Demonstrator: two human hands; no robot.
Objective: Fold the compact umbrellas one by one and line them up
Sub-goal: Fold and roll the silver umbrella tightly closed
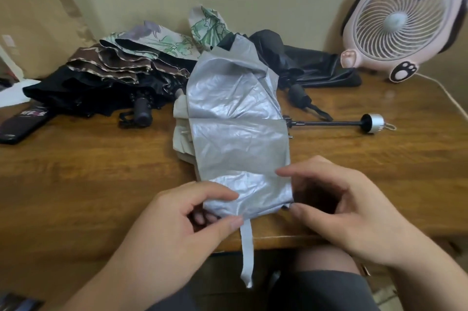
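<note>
The silver umbrella (pixel 238 138) lies mid-desk (pixel 88 171), with its handle (pixel 372 122) out at 3 o'clock. The left grip (pixel 192 219) and right grip (pixel 342 204) each pinch its near hem. The fabric looks light, limp and slippery; I'd hold it along the ribs.

Silver umbrella (pixel 235 133) lies unfolded on the table, other umbrellas (pixel 121 75) heaped behind.

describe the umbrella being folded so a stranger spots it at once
On the wooden table, in front of the heap of dark and flowered umbrellas, lies the silver umbrella, its near end held by the left hand and right hand. It alone has shiny silver cloth, with a strap hanging over the table's edge.
</note>
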